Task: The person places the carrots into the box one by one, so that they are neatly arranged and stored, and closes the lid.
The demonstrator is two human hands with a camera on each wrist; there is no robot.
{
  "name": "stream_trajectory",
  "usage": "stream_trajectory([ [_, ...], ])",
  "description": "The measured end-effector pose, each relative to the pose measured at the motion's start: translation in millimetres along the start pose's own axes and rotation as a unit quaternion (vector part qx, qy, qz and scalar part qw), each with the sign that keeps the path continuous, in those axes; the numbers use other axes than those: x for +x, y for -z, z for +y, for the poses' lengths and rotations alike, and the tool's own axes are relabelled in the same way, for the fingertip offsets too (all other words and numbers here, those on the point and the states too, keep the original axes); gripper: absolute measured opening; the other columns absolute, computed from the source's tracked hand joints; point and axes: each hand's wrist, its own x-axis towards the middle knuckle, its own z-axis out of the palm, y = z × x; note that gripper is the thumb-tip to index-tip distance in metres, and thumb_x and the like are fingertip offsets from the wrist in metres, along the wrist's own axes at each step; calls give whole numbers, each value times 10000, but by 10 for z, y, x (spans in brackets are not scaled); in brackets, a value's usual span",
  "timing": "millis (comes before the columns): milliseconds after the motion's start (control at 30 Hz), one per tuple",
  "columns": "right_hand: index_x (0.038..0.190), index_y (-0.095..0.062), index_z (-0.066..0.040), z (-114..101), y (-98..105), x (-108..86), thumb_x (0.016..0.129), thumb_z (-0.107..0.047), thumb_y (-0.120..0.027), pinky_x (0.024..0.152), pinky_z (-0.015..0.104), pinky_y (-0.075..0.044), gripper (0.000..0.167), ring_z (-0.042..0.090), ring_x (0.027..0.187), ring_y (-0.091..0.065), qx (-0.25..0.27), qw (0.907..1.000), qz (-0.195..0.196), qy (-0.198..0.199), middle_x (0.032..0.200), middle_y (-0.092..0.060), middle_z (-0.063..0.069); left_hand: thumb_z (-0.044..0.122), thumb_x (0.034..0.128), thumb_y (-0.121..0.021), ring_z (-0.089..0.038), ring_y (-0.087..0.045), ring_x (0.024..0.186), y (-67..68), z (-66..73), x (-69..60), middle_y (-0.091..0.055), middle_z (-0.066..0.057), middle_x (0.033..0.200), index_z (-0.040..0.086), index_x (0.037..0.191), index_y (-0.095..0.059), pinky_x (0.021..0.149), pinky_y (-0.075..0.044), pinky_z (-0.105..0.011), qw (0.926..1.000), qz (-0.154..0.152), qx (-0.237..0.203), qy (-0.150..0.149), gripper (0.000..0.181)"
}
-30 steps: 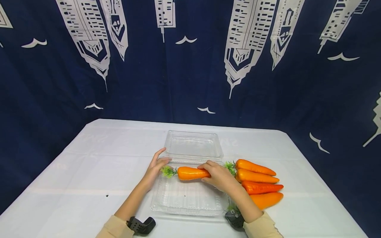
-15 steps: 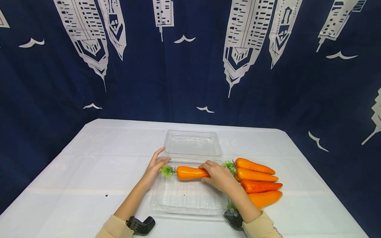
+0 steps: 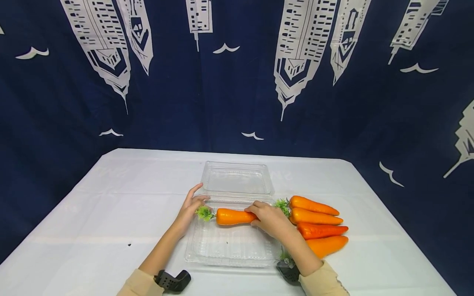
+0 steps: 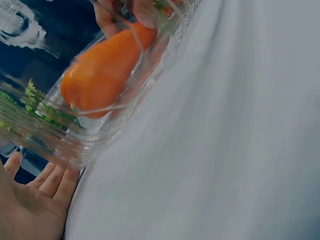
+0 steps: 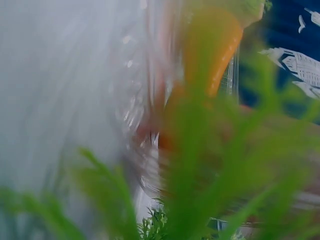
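Observation:
An orange carrot (image 3: pixel 230 216) with a green leafy top (image 3: pixel 204 213) lies crosswise in the back part of a clear plastic container (image 3: pixel 233 260), leaves toward the left. Its narrow end is gripped by my right hand (image 3: pixel 272 218), thumb on the near side and fingers over the far side. My left hand (image 3: pixel 189 211) rests at the container's back left corner, its fingers stretched out. The left wrist view shows those fingers (image 4: pixel 50 182) touching the outside of the clear wall, with the carrot (image 4: pixel 102 72) inside. Blurred leaves (image 5: pixel 200 165) cover much of the right wrist view.
Several more carrots (image 3: pixel 318 218) lie in a column at the right, leaves toward the container, partly behind my right forearm. The container's open lid (image 3: pixel 237 185) lies flat behind its base. A dark blue curtain (image 3: pixel 237 90) hangs behind the white table (image 3: pixel 111 197).
The head view has shifted slightly, so everything sits a little further left. Both hands and the carrot keep almost the same place relative to the container.

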Motion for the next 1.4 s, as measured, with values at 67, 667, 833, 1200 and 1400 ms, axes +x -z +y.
stream_trajectory([
  [67, 1074, -645, -164, 3, -5, 4, 761, -230, -699, 630, 265, -494, 324, 106, 794, -582, -23, 10000, 2, 21, 938, -600, -54, 96, 838, -410, -118, -623, 832, 0, 8, -5, -491, -197, 1284, 251, 1408, -239, 998, -195, -666, 10000, -20, -6, -12, 615],
  [667, 1225, -564, -136, 110, 231, -48, 853, -265, -591, 931, 376, -447, 395, 190, 1112, -552, 1411, 9870, -762, -73, 1208, -591, 28, 57, 828, -384, -214, -658, 819, -8, 27, -41, -492, -225, 1255, 202, 1411, -227, 1012, -293, -488, 9994, -34, 200, -270, 621],
  [833, 1248, -542, -161, 120, 306, -80, 859, -259, -588, 925, 389, -443, 404, 183, 1107, -541, 1927, 9771, -873, -235, 1207, -580, 15, 49, 821, -383, -215, -658, 811, -21, 32, -43, -491, -231, 1250, 205, 1407, -237, 991, -329, -459, 9996, 12, 138, -258, 623],
  [1200, 1258, -527, -214, 155, 417, -111, 873, -300, -565, 919, 407, -440, 396, 169, 1101, -532, 2090, 9770, -410, -82, 1216, -557, -25, 60, 814, -390, -201, -656, 807, -26, 9, -36, -505, -202, 1241, 231, 1405, -239, 991, -322, -444, 9996, 101, 179, -201, 633],
  [1400, 1257, -529, -223, 151, 503, -130, 871, -319, -567, 926, 411, -435, 399, 166, 1097, -533, 2165, 9762, -151, 15, 1205, -561, -54, 61, 818, -390, -201, -656, 813, -21, 7, -41, -508, -210, 1242, 231, 1403, -239, 1011, -300, -473, 9996, 120, 142, -226, 628],
])
